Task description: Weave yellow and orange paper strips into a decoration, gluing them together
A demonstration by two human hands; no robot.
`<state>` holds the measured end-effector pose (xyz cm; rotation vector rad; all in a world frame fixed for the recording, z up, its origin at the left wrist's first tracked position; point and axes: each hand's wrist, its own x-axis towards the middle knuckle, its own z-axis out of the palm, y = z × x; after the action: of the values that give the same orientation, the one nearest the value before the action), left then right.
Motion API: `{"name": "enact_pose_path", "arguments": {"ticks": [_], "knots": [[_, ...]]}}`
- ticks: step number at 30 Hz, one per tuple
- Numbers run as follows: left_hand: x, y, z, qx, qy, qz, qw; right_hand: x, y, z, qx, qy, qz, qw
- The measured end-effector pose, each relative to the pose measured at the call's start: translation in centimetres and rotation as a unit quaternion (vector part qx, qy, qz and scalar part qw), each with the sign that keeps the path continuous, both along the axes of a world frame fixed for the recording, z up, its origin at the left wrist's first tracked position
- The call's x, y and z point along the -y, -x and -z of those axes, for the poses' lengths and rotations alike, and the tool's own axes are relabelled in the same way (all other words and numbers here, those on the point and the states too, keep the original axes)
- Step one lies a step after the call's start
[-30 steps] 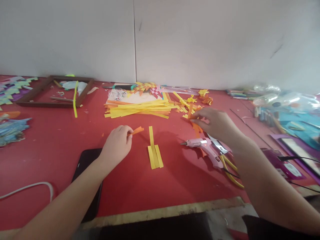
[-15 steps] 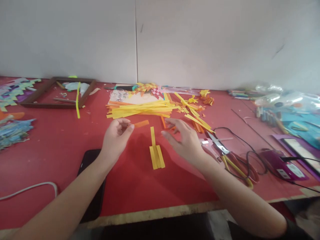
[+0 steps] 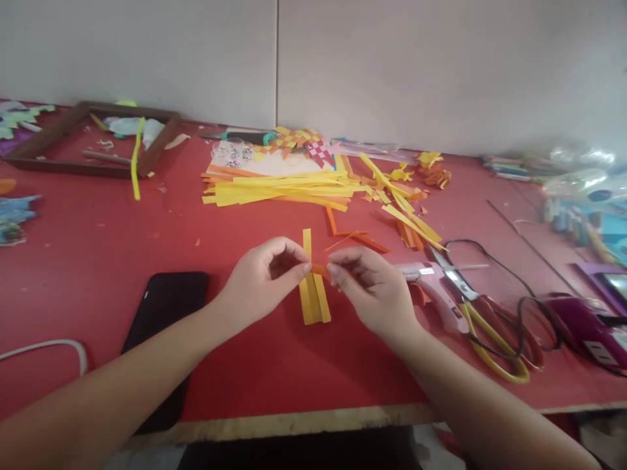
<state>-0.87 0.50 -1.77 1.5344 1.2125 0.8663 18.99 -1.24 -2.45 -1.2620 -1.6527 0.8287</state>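
Note:
Between my two hands a short orange paper strip (image 3: 320, 268) is stretched, pinched at each end. My left hand (image 3: 272, 274) holds its left end between thumb and fingers, and my right hand (image 3: 369, 284) grips the right end the same way. Just under the strip, yellow paper strips (image 3: 312, 307) lie side by side on the red table (image 3: 255, 385), the middle one reaching farther away than the others. Part of these yellow strips is hidden behind my fingers.
A pile of yellow and orange strips (image 3: 284, 189) lies ahead. To the right are a pink glue gun (image 3: 443, 300), scissors (image 3: 494, 339), a black cord and a purple box (image 3: 582, 326). A black phone (image 3: 171, 307) lies left, beyond it a brown frame (image 3: 73, 166).
My right hand has come left and closed on the free end of the orange strip. My left hand has carried the strip over the yellow strips. The view has shifted slightly.

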Motion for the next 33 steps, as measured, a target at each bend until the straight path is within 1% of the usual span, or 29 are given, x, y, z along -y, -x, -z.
{"name": "enact_pose_path", "arguments": {"ticks": [4, 6, 8, 9, 11, 13, 15, 17, 20, 23, 27, 30, 32, 33], "knots": [[-0.5, 0.5, 0.3, -0.021, 0.029, -0.001, 0.999, -0.8, -0.7, 0.3, 0.031, 0.003, -0.002, 1.000], [-0.6, 0.7, 0.1, -0.018, 0.027, 0.000, 0.999, -0.9, -0.9, 0.3, 0.055, -0.019, -0.004, 0.998], [-0.6, 0.9, -0.1, -0.004, 0.021, -0.004, 1.000, -0.7, -0.8, 0.2, 0.105, -0.084, -0.018, 0.991], [-0.6, 1.0, -0.1, 0.008, 0.023, 0.005, 1.000, -0.4, -0.7, 0.1, 0.131, -0.125, -0.033, 0.983], [-0.5, 1.2, -0.3, 0.022, 0.029, 0.039, 0.999, 0.2, -0.4, 0.0, 0.162, -0.198, -0.078, 0.964], [-0.5, 1.3, -0.4, 0.019, 0.032, 0.077, 0.996, 0.7, -0.2, -0.1, 0.170, -0.233, -0.117, 0.950], [-0.4, 1.4, -0.5, 0.007, 0.030, 0.100, 0.995, 0.9, -0.1, -0.2, 0.175, -0.235, -0.128, 0.948], [-0.3, 1.5, -0.6, -0.004, 0.023, 0.098, 0.995, 0.6, -0.2, -0.2, 0.180, -0.233, -0.111, 0.949], [-0.3, 1.4, -0.7, -0.023, 0.016, 0.075, 0.997, -0.1, -0.4, -0.1, 0.183, -0.247, -0.074, 0.949], [-0.4, 1.3, -0.8, -0.027, 0.019, 0.053, 0.998, -0.6, -0.4, -0.1, 0.177, -0.256, -0.063, 0.948], [-0.3, 1.3, -0.8, -0.019, 0.013, 0.043, 0.999, -0.4, -0.1, 0.0, 0.196, -0.222, -0.058, 0.954], [-0.3, 1.4, -0.7, -0.027, 0.002, 0.033, 0.999, -0.2, 0.1, 0.1, 0.219, -0.211, -0.038, 0.952], [-0.3, 1.4, -0.7, -0.017, -0.008, 0.006, 1.000, 0.0, 0.3, 0.2, 0.223, -0.208, -0.009, 0.952], [-0.4, 1.4, -0.7, -0.003, -0.017, -0.017, 1.000, 0.1, 0.4, 0.2, 0.220, -0.207, 0.008, 0.953]]}}
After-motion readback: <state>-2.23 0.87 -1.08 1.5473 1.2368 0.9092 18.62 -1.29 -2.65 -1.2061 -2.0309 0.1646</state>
